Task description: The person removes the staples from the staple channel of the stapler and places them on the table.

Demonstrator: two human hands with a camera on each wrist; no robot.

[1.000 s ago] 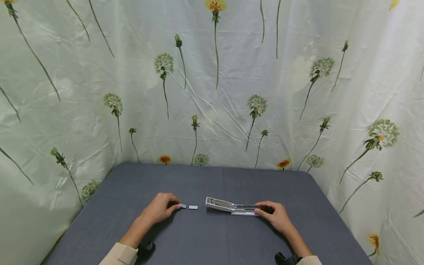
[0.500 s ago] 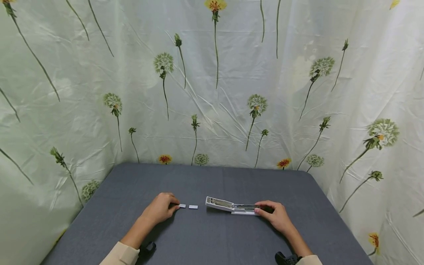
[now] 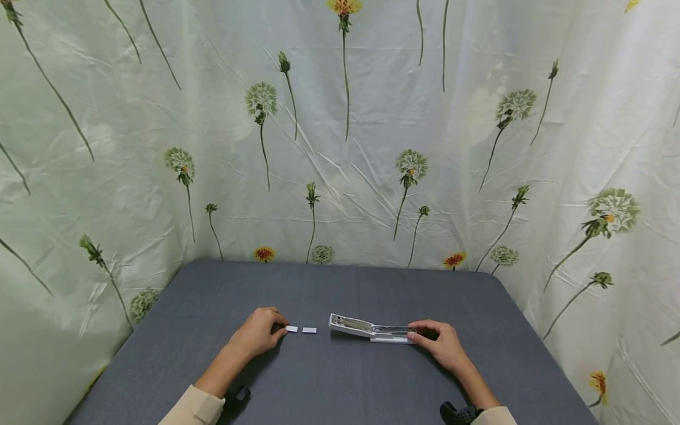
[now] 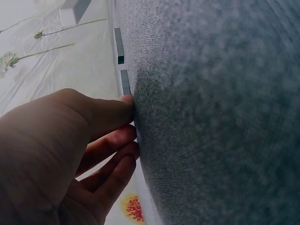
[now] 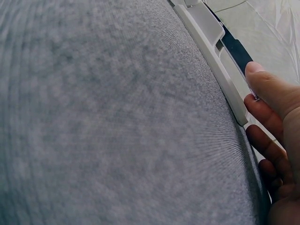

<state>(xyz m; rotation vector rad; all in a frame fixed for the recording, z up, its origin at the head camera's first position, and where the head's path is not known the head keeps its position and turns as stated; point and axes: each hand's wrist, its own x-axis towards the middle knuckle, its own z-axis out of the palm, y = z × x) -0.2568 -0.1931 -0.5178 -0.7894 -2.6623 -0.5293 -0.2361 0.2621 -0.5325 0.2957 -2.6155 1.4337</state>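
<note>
My left hand (image 3: 256, 333) pinches the near end of a short strip of staples (image 3: 293, 329) between thumb and fingertips, low at the table. A second strip of staples (image 3: 309, 330) lies just to its right, in line with it. Further right is a white stapler (image 3: 350, 325), its top folded far back to the left so the metal inside shows. My right hand (image 3: 438, 342) holds the stapler's right end. In the right wrist view, thumb and forefinger pinch the tip of the dark magazine rail (image 5: 236, 51), which stands raised above the white base (image 5: 225, 84).
A dark grey cloth covers the table (image 3: 340, 389). Behind it hangs a pale curtain (image 3: 340, 177) printed with dandelions. Black straps sit on both wrists, below light sleeves.
The strip in my left hand has turned from a slant to nearly level with the second strip. My right hand and the stapler stay in place.
</note>
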